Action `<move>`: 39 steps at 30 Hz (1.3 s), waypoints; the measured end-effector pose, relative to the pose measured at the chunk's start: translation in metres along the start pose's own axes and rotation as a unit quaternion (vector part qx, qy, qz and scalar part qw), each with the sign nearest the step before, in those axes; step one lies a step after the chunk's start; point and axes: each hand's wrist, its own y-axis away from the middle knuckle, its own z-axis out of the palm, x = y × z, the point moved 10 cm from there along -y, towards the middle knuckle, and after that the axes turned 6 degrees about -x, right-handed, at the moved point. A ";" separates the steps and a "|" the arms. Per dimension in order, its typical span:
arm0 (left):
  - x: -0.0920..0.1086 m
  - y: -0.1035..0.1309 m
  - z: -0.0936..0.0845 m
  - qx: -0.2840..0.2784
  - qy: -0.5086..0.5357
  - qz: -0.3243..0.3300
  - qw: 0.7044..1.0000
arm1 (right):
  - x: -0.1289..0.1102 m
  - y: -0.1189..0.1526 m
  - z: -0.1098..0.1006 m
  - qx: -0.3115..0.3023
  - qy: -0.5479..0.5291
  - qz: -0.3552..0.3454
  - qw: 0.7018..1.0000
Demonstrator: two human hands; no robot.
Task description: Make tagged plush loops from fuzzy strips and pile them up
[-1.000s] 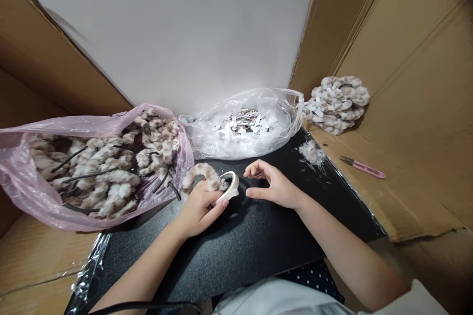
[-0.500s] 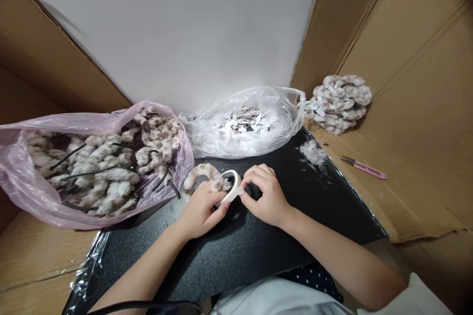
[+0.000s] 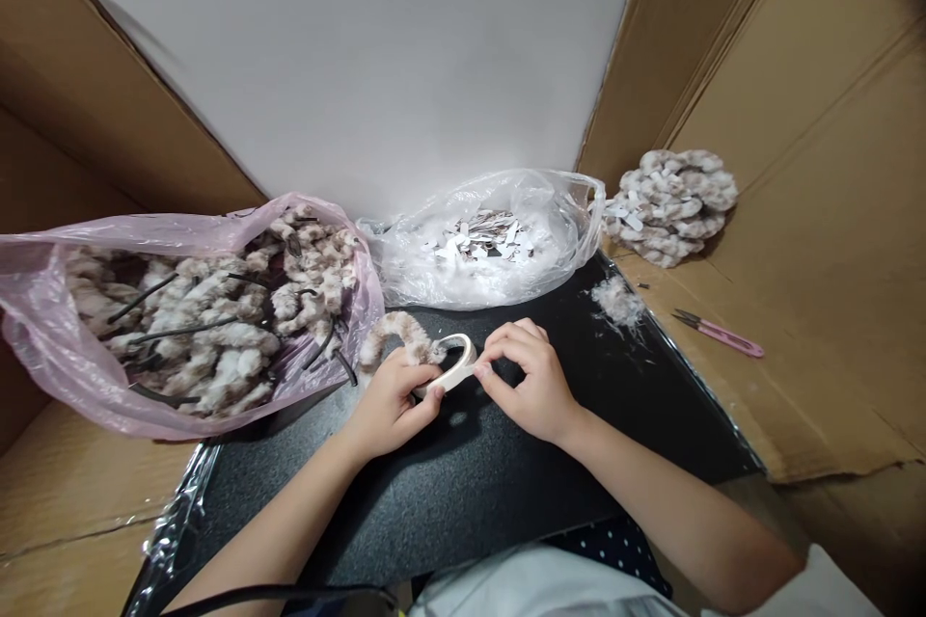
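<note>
My left hand (image 3: 399, 402) grips a roll of white tape (image 3: 457, 374) between thumb and fingers, its ring tilted over the black tabletop. A curved, furry beige-and-white strip (image 3: 401, 333) shows just beyond that hand, one end close to the roll; whether the hand also holds it I cannot tell. My right hand (image 3: 527, 381) pinches the loose end of the tape at the roll's right side, thumb and forefinger together.
At left, an open pink plastic bag (image 3: 79, 386) holds furry strips and black rods. Behind my hands lies a clear bag (image 3: 412, 275) of small white pieces. At right are fluff (image 3: 618, 302), pink-handled snips (image 3: 723, 335) and a furry bundle (image 3: 676, 202), with cardboard walls around.
The view has shifted slightly. The tape roll has turned a little in my left hand, and my right hand still pinches the tape's end.
</note>
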 end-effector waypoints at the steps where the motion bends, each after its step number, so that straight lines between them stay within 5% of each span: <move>1: 0.002 0.000 -0.001 0.007 0.012 0.014 1.000 | 0.007 -0.001 0.000 0.000 -0.006 0.022 1.000; 8: 0.006 0.004 -0.002 0.030 0.086 0.065 0.994 | 0.065 -0.001 0.024 -0.075 -0.124 0.190 0.971; 13: 0.001 0.006 -0.003 0.057 0.139 0.085 0.985 | 0.062 0.001 0.036 -0.119 -0.178 0.198 0.956; 20: -0.006 0.015 -0.019 0.152 0.158 0.093 0.971 | 0.060 0.013 0.048 -0.127 -0.350 0.274 0.887; 29: 0.049 0.022 -0.024 0.163 -0.033 0.209 0.964 | 0.036 0.006 0.036 -0.083 -0.427 0.181 0.882; 39: 0.054 0.022 0.006 0.057 -0.168 0.222 0.959 | 0.012 0.000 0.018 -0.118 -0.387 0.079 0.911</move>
